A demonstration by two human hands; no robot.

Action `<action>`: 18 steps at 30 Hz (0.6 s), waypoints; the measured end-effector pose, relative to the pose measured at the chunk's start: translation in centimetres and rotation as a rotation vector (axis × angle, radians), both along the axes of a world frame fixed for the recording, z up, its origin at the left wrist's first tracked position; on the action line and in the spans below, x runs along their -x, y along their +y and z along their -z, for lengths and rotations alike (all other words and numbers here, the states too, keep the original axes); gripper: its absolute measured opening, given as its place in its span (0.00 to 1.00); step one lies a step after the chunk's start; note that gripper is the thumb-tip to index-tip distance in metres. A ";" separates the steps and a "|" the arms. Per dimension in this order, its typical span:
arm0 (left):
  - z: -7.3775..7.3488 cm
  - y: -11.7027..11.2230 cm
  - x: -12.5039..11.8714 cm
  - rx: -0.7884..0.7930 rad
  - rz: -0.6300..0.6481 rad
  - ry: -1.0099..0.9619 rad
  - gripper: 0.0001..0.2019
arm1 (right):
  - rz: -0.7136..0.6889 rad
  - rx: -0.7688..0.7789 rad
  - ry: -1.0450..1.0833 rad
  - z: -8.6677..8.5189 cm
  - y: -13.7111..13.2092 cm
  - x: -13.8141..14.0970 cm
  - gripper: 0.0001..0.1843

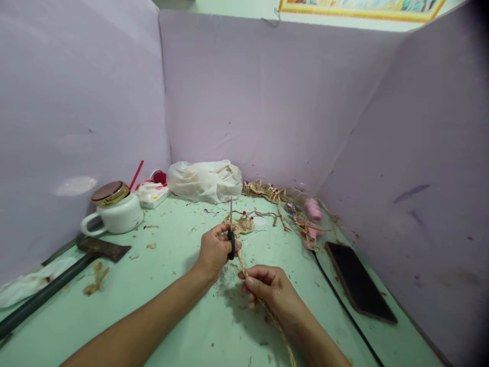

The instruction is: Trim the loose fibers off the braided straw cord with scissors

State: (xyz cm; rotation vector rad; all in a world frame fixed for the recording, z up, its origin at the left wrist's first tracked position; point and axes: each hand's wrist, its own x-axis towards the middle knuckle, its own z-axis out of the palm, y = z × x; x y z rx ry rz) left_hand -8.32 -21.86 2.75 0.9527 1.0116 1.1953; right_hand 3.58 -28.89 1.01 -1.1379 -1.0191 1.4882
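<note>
My hands: close, apart. Left hand (215, 250) clamped on scissors (231, 244), blades pointing away, probably keeping them clear of the braided straw cord (242, 262) running between hands. Right hand (269, 286) pinches cord lower, likely steadying it.

In the centre of the frame your left hand (217, 251) is holding the scissors (231, 240), while your right hand (269, 288), just below and rightward, is gripping the cord (243, 265), which is running down to the bottom edge. Behind your hands a woven piece (243, 226) is lying on the table (168, 229); farther back, the plastic bag (204, 181) is resting near the rear wall (244, 97), another woven piece (263, 190) lying to its right. At centre left the mug (121, 216) is standing under a lid (110, 191), the hammer (49, 293) lying before it toward the lower left. At lower right the phone (361, 283) is lying right of a cable (343, 304), the spool (313, 209) sitting behind both.
</note>
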 end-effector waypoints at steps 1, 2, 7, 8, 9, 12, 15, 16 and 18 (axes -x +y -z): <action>-0.2 0.0 0.2 -0.014 -0.010 0.016 0.19 | -0.009 0.004 0.004 -0.2 0.0 0.0 0.15; -0.4 0.0 0.3 -0.026 -0.019 0.033 0.19 | -0.014 -0.003 0.011 -0.3 0.1 0.0 0.15; -0.7 -0.2 0.3 -0.079 0.003 0.077 0.20 | 0.061 -0.025 0.040 -0.1 0.1 0.4 0.15; -0.6 -0.2 0.2 -0.080 0.019 0.068 0.20 | 0.080 -0.021 0.036 -0.1 0.1 0.5 0.15; -0.5 -0.1 0.2 -0.072 0.038 0.051 0.20 | 0.088 -0.019 0.032 -0.1 0.1 0.5 0.15; 0.0 0.3 0.1 0.014 0.115 -0.030 0.21 | 0.096 -0.006 0.040 0.0 0.0 0.6 0.15; 0.4 0.9 0.1 0.128 0.205 -0.138 0.20 | 0.103 0.032 0.033 0.1 0.0 0.7 0.14; 0.4 1.0 0.1 0.148 0.217 -0.170 0.19 | 0.102 0.041 0.024 0.1 0.0 0.7 0.14; 0.1 1.4 0.3 0.124 0.203 -0.236 0.19 | 0.095 0.046 0.010 0.2 0.0 0.7 0.14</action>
